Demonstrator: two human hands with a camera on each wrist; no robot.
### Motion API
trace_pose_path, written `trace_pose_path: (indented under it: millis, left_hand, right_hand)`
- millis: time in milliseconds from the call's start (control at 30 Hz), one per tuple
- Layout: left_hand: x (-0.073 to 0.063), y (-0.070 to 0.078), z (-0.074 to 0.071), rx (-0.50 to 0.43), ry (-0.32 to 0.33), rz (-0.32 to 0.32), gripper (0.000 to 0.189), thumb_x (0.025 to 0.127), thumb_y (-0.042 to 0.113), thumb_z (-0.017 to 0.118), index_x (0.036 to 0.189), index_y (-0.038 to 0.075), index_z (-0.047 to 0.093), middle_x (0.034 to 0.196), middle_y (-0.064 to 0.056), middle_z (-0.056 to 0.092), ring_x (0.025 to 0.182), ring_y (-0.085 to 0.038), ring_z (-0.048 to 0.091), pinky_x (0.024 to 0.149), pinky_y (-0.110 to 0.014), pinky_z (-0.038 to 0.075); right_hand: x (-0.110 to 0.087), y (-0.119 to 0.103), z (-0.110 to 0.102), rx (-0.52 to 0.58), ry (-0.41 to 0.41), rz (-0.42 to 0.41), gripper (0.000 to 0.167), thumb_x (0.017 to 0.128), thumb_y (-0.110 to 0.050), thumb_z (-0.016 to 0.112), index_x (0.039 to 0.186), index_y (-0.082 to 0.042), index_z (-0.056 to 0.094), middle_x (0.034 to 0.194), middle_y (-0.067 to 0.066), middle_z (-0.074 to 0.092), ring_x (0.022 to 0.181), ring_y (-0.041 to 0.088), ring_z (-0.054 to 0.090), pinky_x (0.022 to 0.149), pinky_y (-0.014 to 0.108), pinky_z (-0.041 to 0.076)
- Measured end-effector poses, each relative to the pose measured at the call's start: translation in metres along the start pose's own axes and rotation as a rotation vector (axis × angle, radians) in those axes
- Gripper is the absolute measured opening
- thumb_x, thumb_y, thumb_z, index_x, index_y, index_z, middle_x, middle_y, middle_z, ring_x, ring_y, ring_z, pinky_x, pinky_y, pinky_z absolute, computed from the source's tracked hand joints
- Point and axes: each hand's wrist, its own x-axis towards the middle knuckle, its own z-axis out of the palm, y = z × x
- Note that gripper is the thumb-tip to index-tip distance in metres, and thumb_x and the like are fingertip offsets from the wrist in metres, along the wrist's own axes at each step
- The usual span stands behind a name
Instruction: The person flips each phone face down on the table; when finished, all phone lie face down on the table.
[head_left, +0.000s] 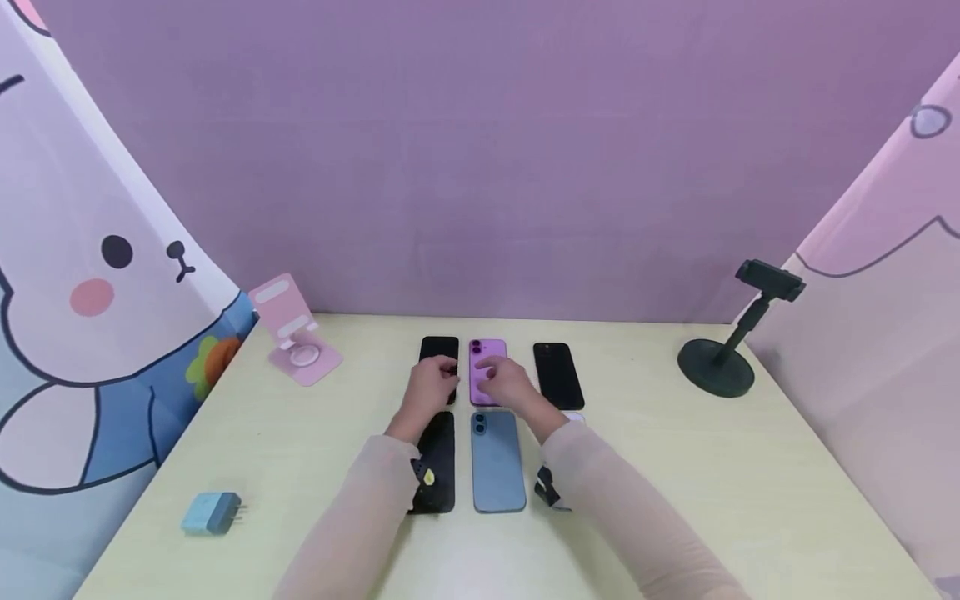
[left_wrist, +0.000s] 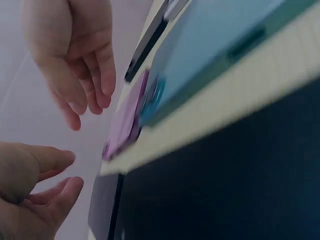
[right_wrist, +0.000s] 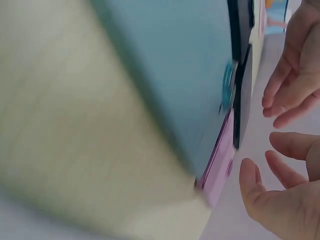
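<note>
Phones lie flat in two rows on the table. My left hand (head_left: 433, 385) hovers over the back-left black phone (head_left: 441, 346), fingers loosely bent; the left wrist view shows nothing between its thumb and fingers. Beside it, my right hand (head_left: 510, 385) is above the purple phone (head_left: 486, 346), its thumb and fingers (right_wrist: 289, 172) spread apart and holding nothing. The fingertips of both hands point toward each other across a gap. In front lie a blue phone (head_left: 498, 467) and a larger black phone (head_left: 442, 454), partly covered by the left wrist.
Another black phone (head_left: 558, 375) lies at back right; a pale edge (head_left: 576, 416) shows beside my right sleeve. A pink folding stand (head_left: 303, 333) is at back left, a blue charger plug (head_left: 212, 513) at front left. At right stands a dark green phone stand (head_left: 716, 367).
</note>
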Motion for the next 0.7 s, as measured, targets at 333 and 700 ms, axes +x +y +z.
trace_pose_path:
  millis: [333, 700]
  left_hand:
    - [-0.005, -0.039, -0.024, 0.013, 0.028, -0.118, 0.034, 0.09, 0.009, 0.068, 0.122, -0.003, 0.063, 0.113, -0.022, 0.064, 0.101, -0.033, 0.062, 0.084, -0.044, 0.051]
    - [-0.004, -0.052, -0.029, -0.023, -0.009, -0.171, 0.029, 0.088, 0.005, 0.069, 0.114, -0.005, 0.067, 0.11, -0.02, 0.067, 0.103, -0.033, 0.062, 0.087, -0.044, 0.049]
  right_hand:
    - [0.003, -0.019, 0.029, -0.072, -0.063, -0.058, 0.036, 0.09, -0.007, 0.067, 0.125, -0.003, 0.063, 0.108, 0.016, 0.064, 0.089, 0.025, 0.062, 0.071, 0.034, 0.053]
    - [0.01, -0.023, 0.044, -0.081, -0.069, 0.02, 0.034, 0.092, -0.007, 0.065, 0.125, -0.003, 0.062, 0.117, 0.015, 0.063, 0.086, 0.022, 0.06, 0.074, 0.035, 0.053]
